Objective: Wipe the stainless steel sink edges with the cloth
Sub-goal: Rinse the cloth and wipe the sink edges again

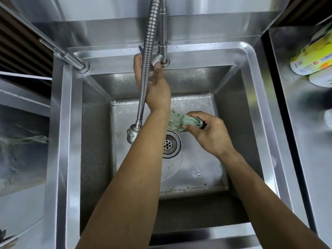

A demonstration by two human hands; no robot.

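Note:
A deep stainless steel sink [251, 72] fills the view, its flat rim running round a wet basin with a round drain [169, 145]. My right hand [210, 133] grips a crumpled pale green cloth [179, 121] above the basin, over the drain. My left hand [152, 81] reaches to the back rim and holds the tap's handle [156, 59] at the base of the tap [163, 33], thumb on the lever. A flexible ribbed metal hose [146, 60] hangs in front of my left hand, and its spray head [132, 133] dangles beside my left forearm.
A second tap [59, 49] slants in from the left onto the rim's back-left corner. Yellow-green and white bottles [312, 58] lie on the steel counter to the right. A steel surface with a crumpled clear bag [23, 139] lies to the left.

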